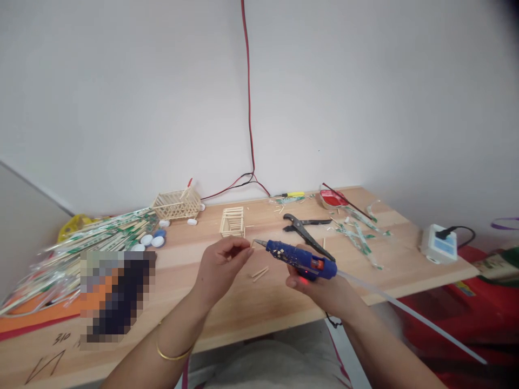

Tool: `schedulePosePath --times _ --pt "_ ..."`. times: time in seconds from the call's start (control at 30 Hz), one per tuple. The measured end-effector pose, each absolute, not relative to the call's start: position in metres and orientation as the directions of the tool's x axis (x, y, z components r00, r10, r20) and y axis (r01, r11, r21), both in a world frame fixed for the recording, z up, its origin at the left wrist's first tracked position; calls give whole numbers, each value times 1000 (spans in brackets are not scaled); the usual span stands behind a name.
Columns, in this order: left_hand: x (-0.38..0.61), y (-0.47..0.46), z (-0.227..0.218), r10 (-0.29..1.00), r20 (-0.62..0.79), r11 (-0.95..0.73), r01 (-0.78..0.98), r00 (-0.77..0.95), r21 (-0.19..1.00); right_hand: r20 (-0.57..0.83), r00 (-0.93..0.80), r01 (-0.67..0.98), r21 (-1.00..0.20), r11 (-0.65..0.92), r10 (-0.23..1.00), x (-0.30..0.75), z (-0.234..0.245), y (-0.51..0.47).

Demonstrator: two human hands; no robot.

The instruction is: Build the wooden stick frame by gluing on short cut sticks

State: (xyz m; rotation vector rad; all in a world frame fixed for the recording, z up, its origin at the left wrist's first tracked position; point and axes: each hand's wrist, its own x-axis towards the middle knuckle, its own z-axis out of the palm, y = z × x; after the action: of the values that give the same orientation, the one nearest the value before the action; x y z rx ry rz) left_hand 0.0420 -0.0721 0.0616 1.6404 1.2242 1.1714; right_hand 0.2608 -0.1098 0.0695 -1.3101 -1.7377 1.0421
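A blue hot glue gun is gripped in my right hand, its metal nozzle pointing left and a long clear glue stick trailing from its back end. The fingers of my left hand are pinched around a short piece of wooden stick, right by the nozzle tip; most of the piece is hidden by the fingers. Just behind my left hand stands a small open frame of wooden sticks. Short cut sticks lie on the table between my hands.
A larger stick-built frame and bundled wrapped chopsticks occupy the left, beside bottle caps. Black-handled pliers, a yellow-handled screwdriver, a red dish and torn wrappers lie right. A white power box sits at the right edge.
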Motion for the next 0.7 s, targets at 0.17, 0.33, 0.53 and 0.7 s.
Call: schedulePosePath --times 0.17,0.33,0.53,0.7 --pt "42 -73 65 953 276 -302 337 124 892 60 -181 428 -894 134 982 260 69 -111" --pt "42 -72 64 958 259 -287 324 127 902 66 -152 462 -877 129 986 259 69 -110" --pt "41 -74 64 963 242 -268 310 120 912 111 -158 441 -881 171 981 257 70 -108" --pt "41 -74 64 964 231 -260 291 130 921 120 -122 445 -880 163 985 257 67 -108"
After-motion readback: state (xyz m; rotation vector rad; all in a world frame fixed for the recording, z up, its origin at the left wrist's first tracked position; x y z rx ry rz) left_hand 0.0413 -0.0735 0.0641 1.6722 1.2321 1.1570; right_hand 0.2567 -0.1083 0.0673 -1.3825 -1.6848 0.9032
